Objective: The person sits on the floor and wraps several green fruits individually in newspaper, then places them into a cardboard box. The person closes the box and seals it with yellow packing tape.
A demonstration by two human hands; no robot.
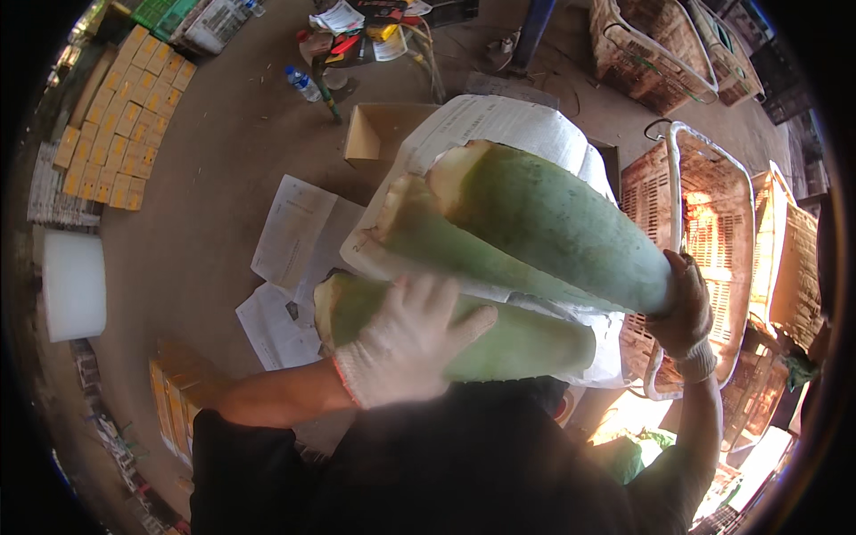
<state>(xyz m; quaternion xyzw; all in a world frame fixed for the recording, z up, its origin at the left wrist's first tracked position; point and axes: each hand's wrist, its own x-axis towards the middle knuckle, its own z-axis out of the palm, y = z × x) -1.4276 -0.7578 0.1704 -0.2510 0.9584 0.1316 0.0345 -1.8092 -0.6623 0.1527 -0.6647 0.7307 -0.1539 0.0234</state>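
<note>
My right hand (682,314), in a knitted work glove, grips the narrow end of a large thick aloe leaf (548,207). A second aloe leaf (461,251) lies along its lower edge and narrows towards the same hand; whether that hand also holds it, I cannot tell. My left hand (418,338), in a pale knitted glove, is blurred and spreads its fingers over a third leaf (528,341) nearer my body. Contact there is unclear. The broad ends of the leaves look cut and pale. Beneath them is a white printed sheet or sack (521,120).
Stained plastic crates (675,194) stand at the right, more (649,53) behind. Printed papers (294,227) and an open cardboard box (364,134) are beyond the leaves. Small boxes (120,127) are stacked at far left; a cluttered stool (368,50) and water bottle (303,83) stand farther back.
</note>
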